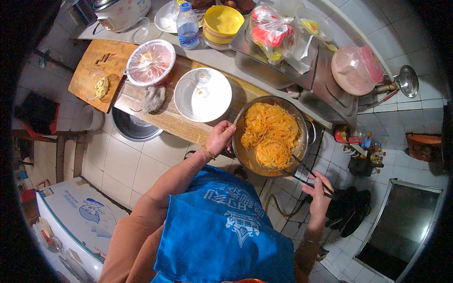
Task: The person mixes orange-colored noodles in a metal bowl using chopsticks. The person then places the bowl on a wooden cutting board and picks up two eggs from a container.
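Note:
A round metal pan [244, 155] holds a heap of orange and yellow shreds [272, 131], which look like shredded carrot or potato. My left hand [220, 137] grips the pan at its left side, thumb over the rim. In my right hand [318, 187] is a pair of dark chopsticks [300, 180], their tips in the lower part of the shreds. Left of the pan, a white bowl with a flower pattern [203, 95] rests on a wooden board [170, 120]. A grey rag [154, 99] lies farther left on that board.
A film-covered bowl [151, 63] and a cutting board [95, 63] with a small dish of chopped pieces [101, 87] are at the left. Behind stand a water bottle [187, 28], yellow bowls [223, 21] and a pink-lidded jar [355, 70]. A metal basin [136, 129] sits below the counter.

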`<action>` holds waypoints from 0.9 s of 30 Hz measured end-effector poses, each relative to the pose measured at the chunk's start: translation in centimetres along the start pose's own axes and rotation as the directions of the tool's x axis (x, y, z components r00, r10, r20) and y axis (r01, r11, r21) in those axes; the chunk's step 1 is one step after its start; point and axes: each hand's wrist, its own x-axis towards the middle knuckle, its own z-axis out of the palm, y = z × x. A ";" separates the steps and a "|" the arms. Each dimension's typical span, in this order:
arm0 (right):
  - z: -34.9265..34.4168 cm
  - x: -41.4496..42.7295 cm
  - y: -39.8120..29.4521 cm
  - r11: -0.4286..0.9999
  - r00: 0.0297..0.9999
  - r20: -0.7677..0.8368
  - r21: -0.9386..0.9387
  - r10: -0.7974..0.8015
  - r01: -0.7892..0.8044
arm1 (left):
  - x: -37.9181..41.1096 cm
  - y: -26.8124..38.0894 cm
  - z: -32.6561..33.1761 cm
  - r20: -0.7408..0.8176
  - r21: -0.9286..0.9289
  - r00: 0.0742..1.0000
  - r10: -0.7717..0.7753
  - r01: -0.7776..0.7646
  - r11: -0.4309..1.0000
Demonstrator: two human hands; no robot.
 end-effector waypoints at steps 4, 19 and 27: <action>2.4 0.7 2.7 0.995 0.999 -0.043 0.103 -0.009 0.013 | 0.0 0.2 0.2 0.014 0.019 1.000 0.019 -0.019 1.000; 10.0 5.4 6.7 0.780 0.992 -0.103 0.626 0.066 0.013 | -0.2 -0.2 0.1 0.064 0.173 0.996 0.059 -0.069 0.983; 8.6 3.5 1.6 0.886 0.974 -0.142 0.409 -0.175 0.219 | 0.1 -0.7 -0.2 0.073 0.116 0.996 0.054 -0.062 0.991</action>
